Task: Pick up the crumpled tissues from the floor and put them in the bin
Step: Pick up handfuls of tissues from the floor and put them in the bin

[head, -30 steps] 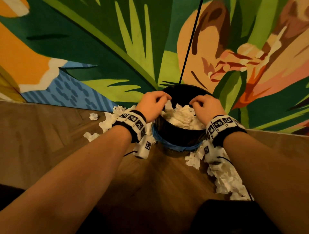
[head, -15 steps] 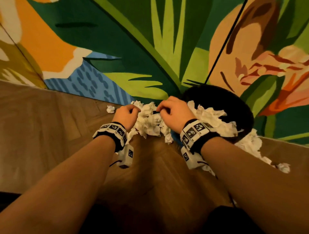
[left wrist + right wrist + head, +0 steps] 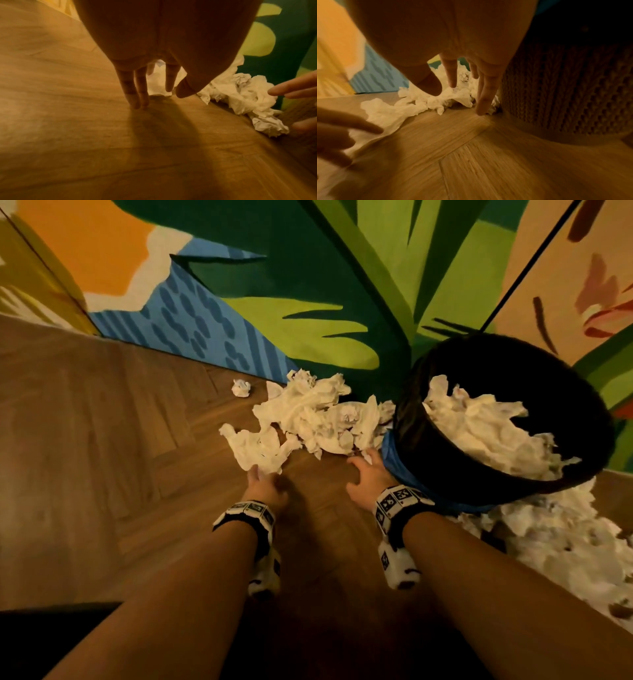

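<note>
A heap of white crumpled tissues lies on the wooden floor left of the black bin, which stands against the painted wall and is heaped with tissues. My left hand reaches down at the near edge of the heap, fingers straight, tips by a flat tissue. In the left wrist view its fingers point to the floor before the tissues. My right hand is spread beside the bin's base, holding nothing; its fingers touch the floor at the woven bin wall.
A single tissue ball lies apart near the wall. More tissues are piled on the floor to the right of the bin. The painted wall closes off the far side. Bare wooden floor stretches left and toward me.
Both hands left the bin's top, passed over the heap left of the bin with fingers curled in it, and now sit lower and nearer with fingers spread, holding nothing.
</note>
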